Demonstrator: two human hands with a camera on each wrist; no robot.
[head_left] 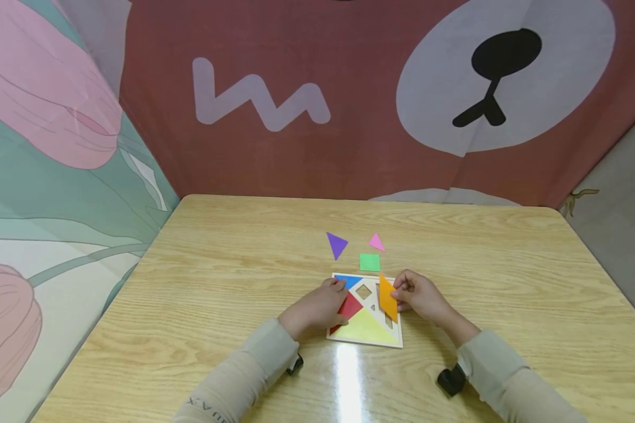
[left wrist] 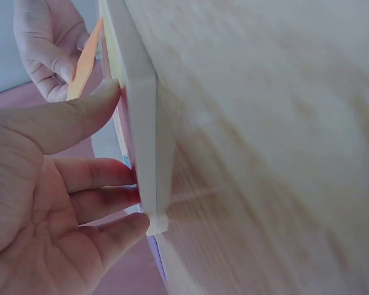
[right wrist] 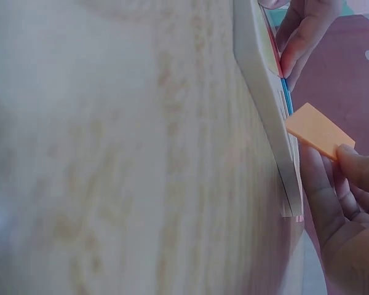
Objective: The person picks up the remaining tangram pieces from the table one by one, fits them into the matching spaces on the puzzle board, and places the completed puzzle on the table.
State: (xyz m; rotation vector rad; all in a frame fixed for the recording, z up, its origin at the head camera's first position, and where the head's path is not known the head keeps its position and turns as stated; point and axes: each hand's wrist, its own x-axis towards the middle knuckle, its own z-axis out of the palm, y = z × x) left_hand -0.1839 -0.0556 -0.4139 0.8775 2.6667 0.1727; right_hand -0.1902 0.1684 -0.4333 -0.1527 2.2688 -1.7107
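A tangram puzzle board with a pale frame lies on the table. My left hand rests over its left side, fingertips and thumb touching the red piece and the edge. A yellow triangle and a blue triangle sit in the board, with bare recesses on its right half. My right hand pinches an orange parallelogram piece between thumb and fingers, tilted up over the board's right side. In the right wrist view the orange piece has one corner near the board's edge.
Beyond the board lie a green square, a purple triangle and a pink triangle. The wood-grain table ends at a printed cloth backdrop. Black wrist devices sit at the sleeves.
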